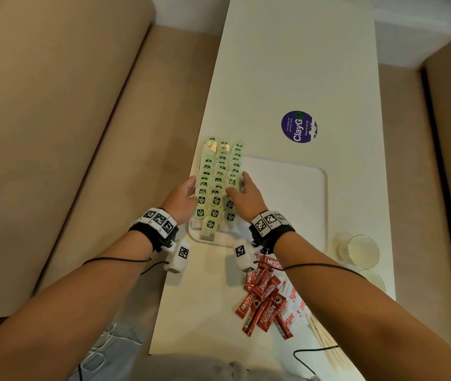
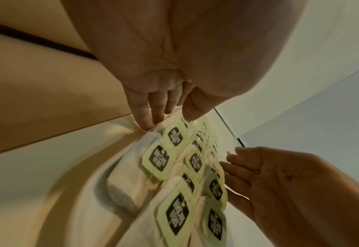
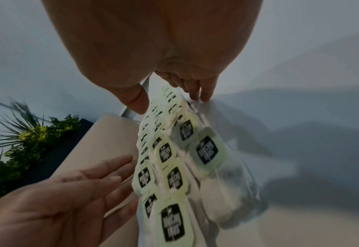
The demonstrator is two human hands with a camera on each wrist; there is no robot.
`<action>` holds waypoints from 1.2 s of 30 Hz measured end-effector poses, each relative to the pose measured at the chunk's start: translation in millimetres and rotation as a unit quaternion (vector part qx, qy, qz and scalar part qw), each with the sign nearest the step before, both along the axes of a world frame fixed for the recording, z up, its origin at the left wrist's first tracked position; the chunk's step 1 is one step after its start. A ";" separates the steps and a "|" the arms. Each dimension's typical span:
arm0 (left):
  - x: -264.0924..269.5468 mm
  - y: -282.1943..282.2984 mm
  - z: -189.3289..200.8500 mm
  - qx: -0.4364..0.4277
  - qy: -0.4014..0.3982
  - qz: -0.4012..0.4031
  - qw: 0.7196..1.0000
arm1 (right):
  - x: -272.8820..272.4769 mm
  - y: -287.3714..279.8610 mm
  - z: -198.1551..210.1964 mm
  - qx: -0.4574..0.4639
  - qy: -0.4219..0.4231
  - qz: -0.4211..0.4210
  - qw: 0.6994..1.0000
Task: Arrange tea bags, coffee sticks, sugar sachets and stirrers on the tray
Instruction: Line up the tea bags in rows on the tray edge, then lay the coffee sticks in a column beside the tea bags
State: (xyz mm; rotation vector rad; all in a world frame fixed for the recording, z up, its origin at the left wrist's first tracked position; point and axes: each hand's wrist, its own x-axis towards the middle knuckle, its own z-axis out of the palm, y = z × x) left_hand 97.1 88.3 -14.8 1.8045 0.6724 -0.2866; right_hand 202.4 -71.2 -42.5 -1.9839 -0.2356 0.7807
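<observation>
Several tea bags [image 1: 218,182] with pale green tags lie in three long rows on the left part of a white tray [image 1: 287,188]. My left hand [image 1: 188,188] touches the left side of the rows with straight fingers. My right hand [image 1: 242,187] lies flat against their right side. In the left wrist view my left hand [image 2: 168,115] reaches the tea bags [image 2: 174,167]; the right hand [image 2: 259,168] is opposite. The right wrist view shows the right hand [image 3: 170,103] at the tea bags [image 3: 170,167] and the left hand [image 3: 90,175] facing it. Neither hand holds anything.
Red coffee sticks [image 1: 262,295], sugar sachets [image 1: 291,303] and wooden stirrers [image 1: 326,342] lie in a loose pile on the white table near me. Clear cups [image 1: 361,250] stand at the table's right edge. A purple sticker [image 1: 298,127] is beyond the tray. Beige seating [image 1: 53,133] flanks the table.
</observation>
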 end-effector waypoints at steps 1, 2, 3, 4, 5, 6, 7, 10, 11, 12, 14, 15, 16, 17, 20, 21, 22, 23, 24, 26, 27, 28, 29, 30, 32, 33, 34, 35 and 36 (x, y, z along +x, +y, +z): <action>1.7 0.6 -0.9 -0.007 -0.003 0.002 1.000 | 2.4 0.3 0.0 -0.001 -0.002 0.004 1.000; 2.6 1.0 -0.7 -0.014 -0.006 0.003 1.000 | 2.9 0.9 1.5 0.003 -0.002 0.013 1.000; 4.2 0.5 -0.4 -0.019 -0.010 0.003 1.000 | 3.4 1.6 2.7 0.003 -0.002 0.024 1.000; 5.5 -0.3 0.7 -0.022 -0.009 0.005 1.000 | 4.2 1.9 0.6 0.001 -0.005 0.032 0.999; 6.8 -1.5 3.2 -0.027 -0.010 0.007 1.000 | 5.0 2.3 0.7 -0.007 -0.008 0.037 0.999; 7.9 -2.0 4.3 -0.031 -0.014 0.010 0.999 | 6.4 2.2 -0.6 -0.013 -0.010 0.036 0.999; 9.0 -2.3 5.2 -0.031 -0.018 0.012 0.999 | 8.9 1.9 0.0 -0.020 -0.012 0.031 0.999; 10.5 -1.7 5.8 -0.034 -0.021 0.018 0.999 | 19.9 2.7 12.9 -0.029 -0.021 0.021 0.999; 10.7 -1.1 6.6 -0.039 -0.021 0.019 0.999 | 23.7 3.5 19.0 -0.031 -0.015 0.024 0.999; 10.7 -0.2 5.6 -0.041 -0.020 0.019 0.999 | 28.5 4.6 22.8 -0.032 -0.007 0.021 0.999; 10.9 0.7 6.4 -0.041 -0.017 0.011 0.999 | 37.6 8.4 27.8 -0.031 0.003 0.016 0.999; 11.6 1.0 8.4 -0.043 -0.016 0.007 0.999 | 41.9 11.0 28.6 -0.033 0.010 0.020 0.999; 12.3 2.1 7.8 -0.047 -0.015 0.006 0.999 | 46.0 13.7 25.9 -0.036 0.015 0.021 0.999; 12.8 3.1 8.2 -0.050 -0.012 0.006 0.999 | 48.9 16.2 24.0 -0.035 0.019 0.026 0.999; 13.8 3.9 7.6 -0.053 -0.003 0.006 0.999 | 55.5 18.4 14.5 -0.005 0.033 0.055 0.998; 13.9 4.1 7.0 -0.054 -0.004 0.005 0.999 | 56.0 18.8 17.9 -0.001 0.034 0.057 0.998; 14.1 4.2 5.5 -0.055 -0.005 0.003 0.998 | 57.6 18.1 17.8 0.005 0.036 0.056 0.998; 13.9 4.6 4.6 -0.054 -0.004 0.000 0.999 | 58.2 16.4 18.8 0.002 0.033 0.061 0.998; 13.0 5.1 2.6 -0.050 -0.002 -0.005 0.999 | 57.9 14.2 21.4 -0.001 0.034 0.063 0.997; 10.3 8.9 -4.4 -0.045 0.009 -0.013 0.999 | 56.2 7.8 22.6 -0.025 0.034 0.067 0.997; 8.7 11.2 -8.8 -0.037 0.019 -0.013 0.999 | 54.8 3.3 23.1 -0.040 0.033 0.070 0.996; 6.5 13.2 -13.2 -0.021 0.029 -0.013 0.999 | 52.9 -1.2 22.9 -0.049 0.032 0.067 0.996; 4.2 14.7 -16.9 0.002 0.035 -0.014 0.999 | 50.4 -6.7 21.6 -0.050 0.030 0.066 0.996; 2.1 15.4 -19.5 0.026 0.037 -0.015 0.999 | 47.6 -12.3 20.1 -0.049 0.028 0.063 0.996; -1.8 13.6 -19.6 0.070 0.024 -0.011 0.997 | 40.3 -25.9 19.2 -0.047 0.018 0.061 0.997; -4.8 11.9 -18.6 0.090 0.011 -0.005 0.996 | 35.8 -33.3 19.5 -0.048 0.009 0.063 0.997; -8.2 9.0 -16.5 0.109 -0.002 -0.001 0.994 | 31.5 -41.3 19.2 -0.052 -0.001 0.064 0.997; -11.8 5.8 -14.6 0.120 -0.013 0.000 0.993 | 26.8 -50.3 18.7 -0.054 -0.010 0.067 0.996; -15.4 2.0 -12.1 0.122 -0.020 -0.002 0.992 | 22.2 -59.1 17.6 -0.054 -0.017 0.068 0.996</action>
